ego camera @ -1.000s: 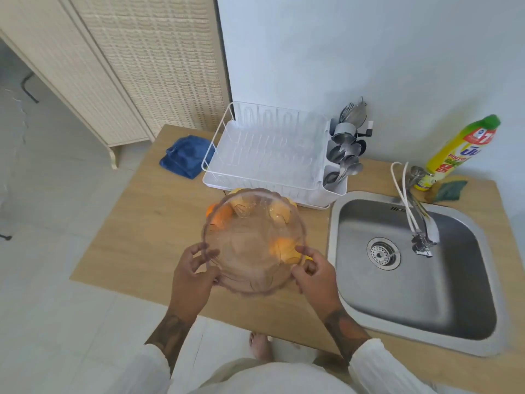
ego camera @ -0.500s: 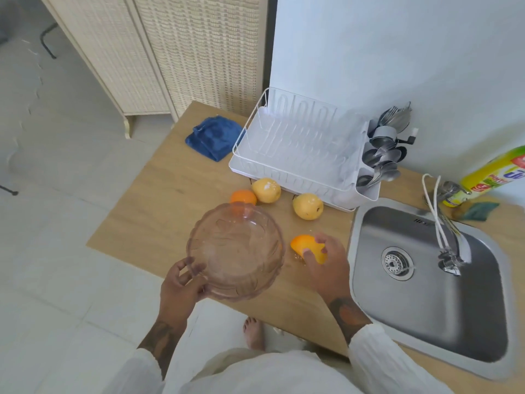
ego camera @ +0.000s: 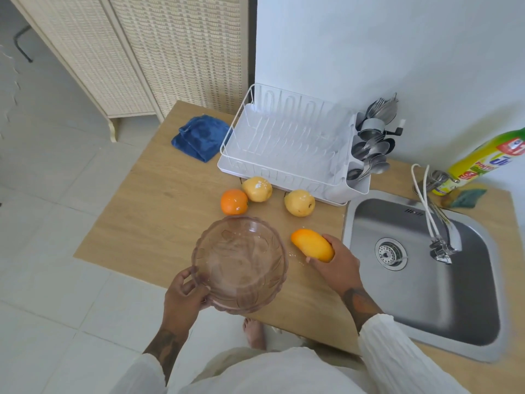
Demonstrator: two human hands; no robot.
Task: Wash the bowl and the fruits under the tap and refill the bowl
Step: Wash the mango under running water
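Note:
My left hand (ego camera: 183,294) grips the near rim of an empty pinkish glass bowl (ego camera: 240,263), held over the wooden counter's front edge. An orange-yellow mango (ego camera: 312,245) sits in my right hand (ego camera: 335,265), just left of the steel sink (ego camera: 420,294). On the counter behind the bowl lie an orange (ego camera: 233,202) and two yellow pears (ego camera: 257,189) (ego camera: 299,203). The tap (ego camera: 443,237) hangs over the sink's right side; I see no water running.
A white dish rack (ego camera: 287,149) with a cutlery holder (ego camera: 369,155) stands at the back. A folded blue cloth (ego camera: 200,137) lies at the back left. A dish soap bottle (ego camera: 483,163) and a green sponge (ego camera: 466,199) sit behind the tap.
My right hand let go of the bowl and took hold of the mango. The bowl moved left and toward me, now held by my left hand alone, uncovering the fruits on the counter.

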